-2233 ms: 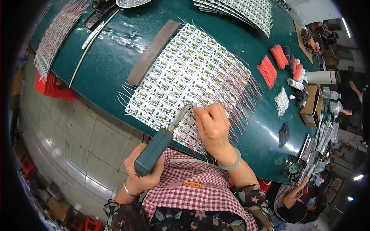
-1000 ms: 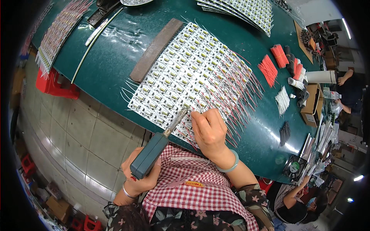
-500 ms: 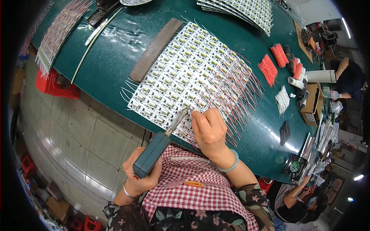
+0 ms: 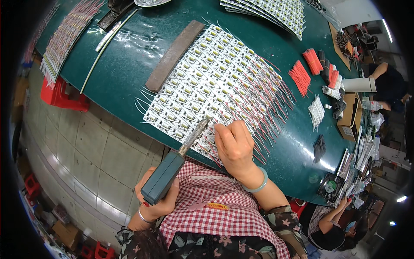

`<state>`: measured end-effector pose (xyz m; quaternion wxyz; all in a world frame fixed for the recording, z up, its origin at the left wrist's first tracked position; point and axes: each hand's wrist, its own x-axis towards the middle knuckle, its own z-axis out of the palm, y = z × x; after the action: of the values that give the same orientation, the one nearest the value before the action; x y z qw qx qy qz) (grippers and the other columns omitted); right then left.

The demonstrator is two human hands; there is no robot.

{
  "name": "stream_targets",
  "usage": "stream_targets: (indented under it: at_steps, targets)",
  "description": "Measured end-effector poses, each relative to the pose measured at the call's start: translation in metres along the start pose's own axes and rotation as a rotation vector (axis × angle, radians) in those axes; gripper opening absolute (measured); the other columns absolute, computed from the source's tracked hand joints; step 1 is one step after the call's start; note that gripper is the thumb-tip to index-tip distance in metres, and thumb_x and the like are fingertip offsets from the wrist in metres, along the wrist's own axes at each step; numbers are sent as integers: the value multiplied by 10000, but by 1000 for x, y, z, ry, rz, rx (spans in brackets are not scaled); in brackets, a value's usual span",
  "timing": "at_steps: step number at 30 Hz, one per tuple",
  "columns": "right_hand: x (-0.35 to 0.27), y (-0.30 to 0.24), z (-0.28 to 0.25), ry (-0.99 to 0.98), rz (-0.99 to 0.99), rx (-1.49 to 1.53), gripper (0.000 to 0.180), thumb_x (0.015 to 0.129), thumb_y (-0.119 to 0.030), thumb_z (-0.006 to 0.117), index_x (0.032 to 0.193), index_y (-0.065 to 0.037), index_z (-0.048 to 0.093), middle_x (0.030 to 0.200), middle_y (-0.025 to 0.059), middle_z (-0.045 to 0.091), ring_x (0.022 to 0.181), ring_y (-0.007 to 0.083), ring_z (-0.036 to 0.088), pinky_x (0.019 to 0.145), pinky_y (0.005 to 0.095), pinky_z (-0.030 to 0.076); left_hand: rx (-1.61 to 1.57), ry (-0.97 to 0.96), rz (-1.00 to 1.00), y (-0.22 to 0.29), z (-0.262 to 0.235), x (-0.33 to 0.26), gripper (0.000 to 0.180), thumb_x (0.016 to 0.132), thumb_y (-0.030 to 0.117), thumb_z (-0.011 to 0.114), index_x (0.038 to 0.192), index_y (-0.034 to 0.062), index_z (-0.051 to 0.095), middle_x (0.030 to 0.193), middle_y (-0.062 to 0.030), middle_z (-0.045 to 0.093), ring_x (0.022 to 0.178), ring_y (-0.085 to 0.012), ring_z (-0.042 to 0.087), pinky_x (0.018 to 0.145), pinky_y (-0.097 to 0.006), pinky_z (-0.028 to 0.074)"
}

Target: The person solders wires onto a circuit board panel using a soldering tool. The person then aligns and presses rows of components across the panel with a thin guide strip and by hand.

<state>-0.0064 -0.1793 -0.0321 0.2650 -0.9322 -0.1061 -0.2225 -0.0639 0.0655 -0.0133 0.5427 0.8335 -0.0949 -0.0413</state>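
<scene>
My left hand (image 4: 158, 192) is wrapped round the dark teal handle of a soldering gun (image 4: 166, 175). Its metal tip slants up and right over a white panel of small circuit boards (image 4: 189, 86), which carry rows of yellowish-green parts. Just right of the tip, my right hand (image 4: 235, 144) is closed in a pinch above the panel; whatever lies between the fingertips is too small to make out. Thin red and white wires (image 4: 269, 108) stick out over the panel's right side. A rusty brown metal bar (image 4: 174, 56) lies along its upper left edge.
Bundles of red wires (image 4: 299, 77), white wires (image 4: 316, 112) and black wires (image 4: 319, 149) lie to the right. More panels (image 4: 276, 15) are stacked at the back. A small fan (image 4: 330, 185) stands near the right edge. Other people work at right; a red stool (image 4: 62, 95) is at left.
The soldering gun's body has shifted slightly down and left with my left hand, and its tip has moved up a little. My right hand stays almost in place.
</scene>
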Motion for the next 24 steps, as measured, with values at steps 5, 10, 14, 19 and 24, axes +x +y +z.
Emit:
stream_targets:
  at_steps: [5, 10, 14, 19, 24]
  targets:
    - [-2, 1, 0, 2, 2, 2, 224, 763, 76, 715, 970, 21, 648, 762, 93, 458, 671, 252, 518, 568, 365, 436, 22, -18, -33, 6, 0, 4, 231, 723, -27, 749, 945, -75, 705, 899, -184, 701, 750, -299, 708, 681, -341, 566]
    - [-4, -1, -14, -16, 26, 16, 239, 765, 69, 725, 989, 12, 662, 772, 94, 494, 692, 252, 541, 583, 360, 453, -2, -4, -64, 6, 0, 1, 246, 726, -18, 759, 957, -82, 706, 925, -202, 709, 777, -310, 723, 714, -346, 574]
    - [-5, -16, -53, -62, 84, 2, 271, 750, 94, 748, 1000, 8, 687, 774, 87, 529, 692, 246, 557, 582, 352, 459, -19, 33, -126, 4, -3, -5, 247, 736, -9, 760, 966, -86, 708, 932, -207, 712, 786, -311, 729, 724, -345, 577]
    - [2, -37, -69, 3, 108, 81, 346, 714, 116, 780, 1031, 4, 696, 761, 85, 544, 654, 235, 548, 538, 328, 429, 0, 29, -75, 2, -5, -4, 252, 742, -5, 759, 975, -86, 707, 919, -209, 714, 779, -314, 729, 717, -347, 578]
    - [0, -27, -23, -7, 87, 153, 257, 751, 81, 762, 977, -1, 673, 774, 90, 524, 670, 247, 541, 562, 347, 439, 45, 22, -33, 3, -9, -6, 247, 738, -3, 761, 965, -84, 707, 903, -210, 713, 767, -313, 728, 711, -346, 578]
